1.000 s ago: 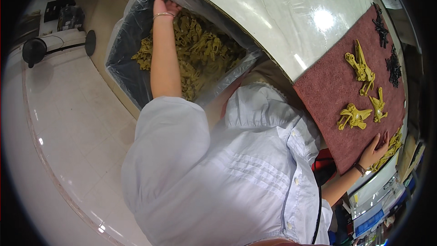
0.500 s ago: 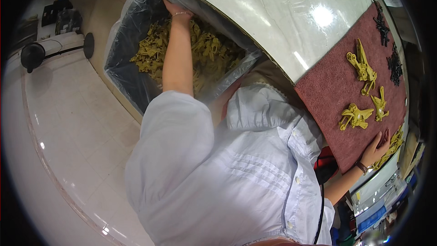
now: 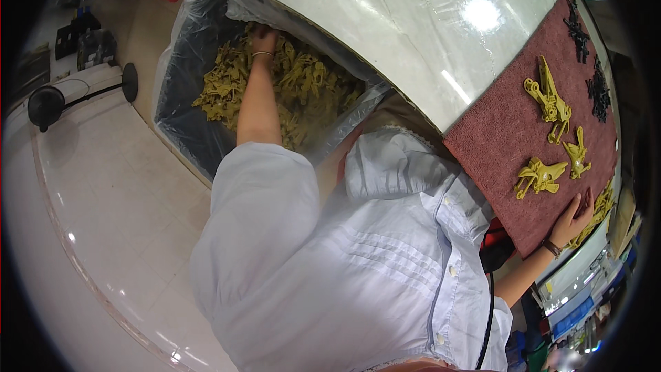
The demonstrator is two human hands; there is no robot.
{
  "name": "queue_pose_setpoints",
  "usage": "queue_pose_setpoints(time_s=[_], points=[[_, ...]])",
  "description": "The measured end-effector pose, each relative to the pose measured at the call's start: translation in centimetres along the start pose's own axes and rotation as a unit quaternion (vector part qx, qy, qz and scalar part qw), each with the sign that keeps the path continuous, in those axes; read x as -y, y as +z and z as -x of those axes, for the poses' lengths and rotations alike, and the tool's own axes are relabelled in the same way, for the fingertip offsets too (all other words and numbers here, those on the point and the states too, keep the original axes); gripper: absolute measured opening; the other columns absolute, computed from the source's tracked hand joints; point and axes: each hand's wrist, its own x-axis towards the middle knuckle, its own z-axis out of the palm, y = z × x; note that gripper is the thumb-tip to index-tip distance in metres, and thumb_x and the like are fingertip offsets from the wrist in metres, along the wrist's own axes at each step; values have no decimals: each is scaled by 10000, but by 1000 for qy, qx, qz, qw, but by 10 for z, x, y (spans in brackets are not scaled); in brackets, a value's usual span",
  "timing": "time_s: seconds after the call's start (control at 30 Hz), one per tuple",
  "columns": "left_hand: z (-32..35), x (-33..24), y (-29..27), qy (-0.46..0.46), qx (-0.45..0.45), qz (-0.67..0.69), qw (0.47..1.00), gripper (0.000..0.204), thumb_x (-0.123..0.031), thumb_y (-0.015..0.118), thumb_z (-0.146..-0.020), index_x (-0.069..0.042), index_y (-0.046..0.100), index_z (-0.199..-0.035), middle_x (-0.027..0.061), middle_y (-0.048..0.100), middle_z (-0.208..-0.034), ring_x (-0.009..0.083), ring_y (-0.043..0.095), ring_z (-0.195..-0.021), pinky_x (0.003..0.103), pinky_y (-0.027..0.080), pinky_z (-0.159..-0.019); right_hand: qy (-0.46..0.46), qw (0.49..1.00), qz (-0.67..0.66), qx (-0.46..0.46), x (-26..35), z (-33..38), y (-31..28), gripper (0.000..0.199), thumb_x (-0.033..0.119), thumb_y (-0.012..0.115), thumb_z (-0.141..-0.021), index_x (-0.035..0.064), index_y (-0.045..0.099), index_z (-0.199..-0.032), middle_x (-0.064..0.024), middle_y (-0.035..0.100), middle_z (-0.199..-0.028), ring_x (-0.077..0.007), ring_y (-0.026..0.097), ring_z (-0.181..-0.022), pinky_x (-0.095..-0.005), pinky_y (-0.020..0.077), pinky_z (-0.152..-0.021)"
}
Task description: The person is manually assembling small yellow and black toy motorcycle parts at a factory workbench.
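While the person leans over the white table (image 3: 385, 21), items stand thus: left hand (image 3: 263, 41), reaching down into a bin lined with clear plastic (image 3: 186, 96) beside the table, buried among a heap of olive-yellow plastic parts (image 3: 303, 76); whether its fingers are closed on any piece cannot be told. Right hand (image 3: 575, 217), fingers spread flat, pressing the near edge of a dark red mat (image 3: 496, 131) on the table, holding nothing. On the mat: three yellow plastic pieces (image 3: 547, 100), apart from the hand; black plastic pieces (image 3: 597, 89) at the far edge. Floor: pale tiles, a black stand (image 3: 48, 103) to the left
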Motion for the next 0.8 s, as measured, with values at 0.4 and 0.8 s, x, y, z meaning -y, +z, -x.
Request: queue_pose_setpoints(time_s=[0.4,0.8], points=[[23,-52,99,-52,34,-595,801,882,-683,463,-793,-183,214,-1476,171,229,-1509,310,227,-1389,482,194,-1113,6,1000,18,-10,5,3,-10,374,191,535,-948,-19,515,-1256,-160,542,-1250,-229,538,-1126,-333,402,-972],[152,-136,43,29,234,-419,877,1083,-637,782,-494,-146,424,-1390,244,300,-1456,405,204,-1379,452,247,-1118,2,1000,10,-14,0,5,-12,372,197,540,-949,-7,514,-1259,-153,519,-1278,-232,530,-1144,-336,397,-983]])
